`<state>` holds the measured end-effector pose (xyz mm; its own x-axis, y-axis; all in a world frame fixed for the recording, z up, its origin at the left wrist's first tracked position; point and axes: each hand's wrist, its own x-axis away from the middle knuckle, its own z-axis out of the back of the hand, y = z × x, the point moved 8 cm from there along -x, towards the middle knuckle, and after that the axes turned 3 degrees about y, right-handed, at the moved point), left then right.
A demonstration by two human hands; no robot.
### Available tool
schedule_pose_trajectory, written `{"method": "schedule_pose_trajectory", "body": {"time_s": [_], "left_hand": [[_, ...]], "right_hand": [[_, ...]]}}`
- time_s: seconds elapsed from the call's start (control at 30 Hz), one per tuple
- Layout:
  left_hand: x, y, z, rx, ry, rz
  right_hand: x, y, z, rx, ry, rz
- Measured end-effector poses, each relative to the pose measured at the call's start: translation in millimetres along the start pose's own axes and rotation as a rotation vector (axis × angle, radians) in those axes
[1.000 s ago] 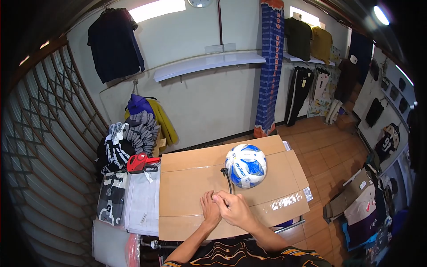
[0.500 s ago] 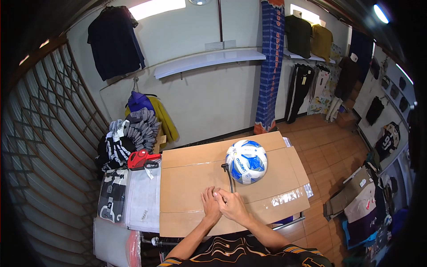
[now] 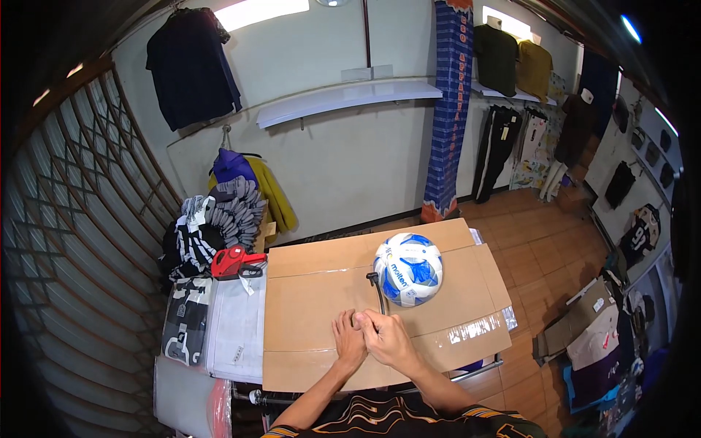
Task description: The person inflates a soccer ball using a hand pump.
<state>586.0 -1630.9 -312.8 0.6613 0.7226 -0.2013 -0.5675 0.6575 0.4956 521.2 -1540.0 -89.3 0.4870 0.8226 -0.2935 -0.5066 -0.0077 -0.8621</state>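
Note:
A white and blue football (image 3: 407, 269) sits on a flattened cardboard sheet (image 3: 314, 306) on the table. A thin black pump tube (image 3: 378, 293) runs from beside the ball down into my hands. My right hand (image 3: 388, 341) is closed around the tube's lower end. My left hand (image 3: 349, 342) lies against the right one with its fingers stretched along the cardboard; what it holds is hidden. Both hands sit near the cardboard's front middle, a short way below the ball.
A red price-tag gun (image 3: 234, 263) lies on packed white garments (image 3: 235, 321) left of the cardboard. Folded dark and grey clothes (image 3: 212, 233) are stacked behind it. A metal lattice gate (image 3: 73, 241) fills the left. Clothes hang on the walls, and more lie on the floor (image 3: 591, 336) at right.
My hands stay pressed together at the same spot on the cardboard. The ball and the tube have not visibly moved; only the view has shifted slightly.

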Motion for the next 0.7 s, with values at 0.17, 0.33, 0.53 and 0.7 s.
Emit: {"method": "schedule_pose_trajectory", "body": {"time_s": [0.17,0.33,0.53,0.7], "left_hand": [[5.7,7.7,12.6,0.024,0.122,-0.041],[4.6,8.6,14.7,0.036,0.146,-0.038],[3.9,6.3,11.6,0.049,0.131,-0.009],[4.8,11.6,18.8,0.044,0.134,-0.023]], "right_hand": [[7.1,41.4,-22.4,-0.010,0.029,0.002],[10.7,53.7,-26.8,0.050,-0.017,-0.042],[7.1,6.5,-0.4,-0.008,-0.065,-0.062],[13.0,-38.2,32.5,-0.223,-0.072,-0.024]]}}
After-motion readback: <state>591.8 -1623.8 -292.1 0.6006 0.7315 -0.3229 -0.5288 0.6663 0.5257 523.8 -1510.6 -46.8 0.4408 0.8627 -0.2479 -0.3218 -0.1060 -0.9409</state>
